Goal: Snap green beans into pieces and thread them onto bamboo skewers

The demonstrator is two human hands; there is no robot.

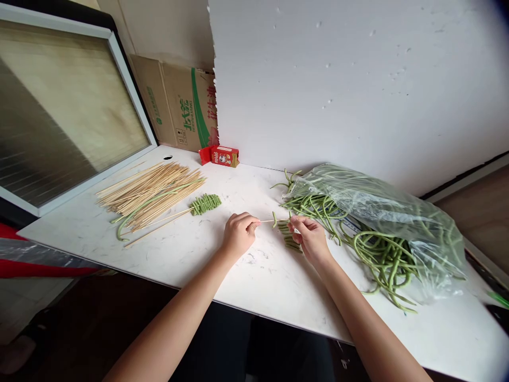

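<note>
My left hand is closed around a thin bamboo skewer, which points right toward my other hand. One short piece of green bean sits crosswise on that skewer. At the far end, the fingers of my right hand pinch another short bean piece. A row of cut bean pieces lies on the table just below, partly hidden by my right hand. Left of my hands rest skewers threaded with bean pieces, their sticks reaching back to a large pile of bare bamboo skewers.
Long green beans spill from a clear plastic bag on the right of the white table. One long bean lies over the skewer pile. A red box and a cardboard carton stand behind; a framed glass panel is left.
</note>
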